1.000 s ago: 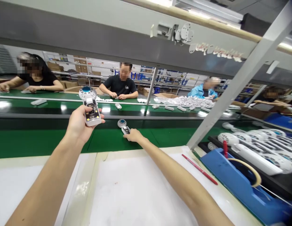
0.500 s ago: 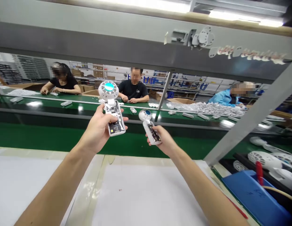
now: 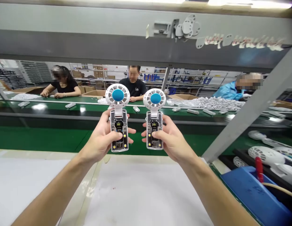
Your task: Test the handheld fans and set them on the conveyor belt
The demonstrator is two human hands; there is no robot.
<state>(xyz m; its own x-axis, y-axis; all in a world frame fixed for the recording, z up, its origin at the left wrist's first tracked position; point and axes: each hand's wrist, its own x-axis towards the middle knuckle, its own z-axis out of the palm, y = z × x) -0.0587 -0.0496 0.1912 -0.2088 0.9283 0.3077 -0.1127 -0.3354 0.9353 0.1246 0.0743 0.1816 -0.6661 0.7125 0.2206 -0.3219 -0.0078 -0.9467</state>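
Note:
I hold two small handheld fans upright, side by side, in front of me. My left hand (image 3: 102, 140) is closed round the clear handle of the left fan (image 3: 118, 117), thumb across its front. My right hand (image 3: 170, 139) grips the right fan (image 3: 155, 118) the same way. Each fan has a white round head with a blue centre, a see-through body and a lit digital display. The two fans are a little apart and do not touch.
A white work mat (image 3: 136, 191) lies below my arms, with a green conveyor belt (image 3: 42, 138) beyond it. A blue tape dispenser (image 3: 251, 191) and a tray of white fan parts (image 3: 268, 155) sit at right. Three other people work at the far bench.
My right hand picked a fan off the green belt and raised it. Both hands turned their fans upright with the displays facing me and brought them side by side.

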